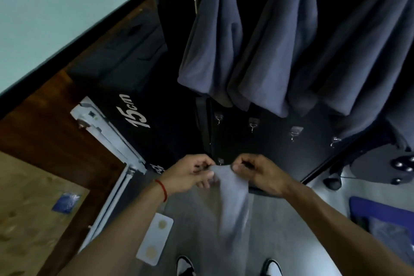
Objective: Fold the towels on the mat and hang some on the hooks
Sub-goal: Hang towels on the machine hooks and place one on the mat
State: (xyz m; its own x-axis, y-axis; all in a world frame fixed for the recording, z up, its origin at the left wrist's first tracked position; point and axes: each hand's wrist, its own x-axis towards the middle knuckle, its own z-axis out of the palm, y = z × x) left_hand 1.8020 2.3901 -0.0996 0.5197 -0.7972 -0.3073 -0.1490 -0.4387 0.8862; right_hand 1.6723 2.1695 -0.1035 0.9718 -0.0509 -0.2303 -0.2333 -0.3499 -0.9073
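Observation:
A grey towel (233, 204) hangs down from both my hands. My left hand (190, 175) pinches its top edge on the left and my right hand (257, 175) pinches it on the right, just in front of a low hook (220, 161) on the black panel. A row of several metal hooks (253, 123) sits higher on the panel. Three grey-blue towels (275, 47) hang from the top of the panel above them. At the right edge lies a blue mat (367, 206) with a folded grey towel (389, 233) on it.
A black box marked "15cm" (136, 112) stands left of the panel. A white metal bar (112, 134) runs along the floor beside it. A white card (154, 240) lies on the grey floor near my shoes (272, 268). A black chair base (385, 170) is at right.

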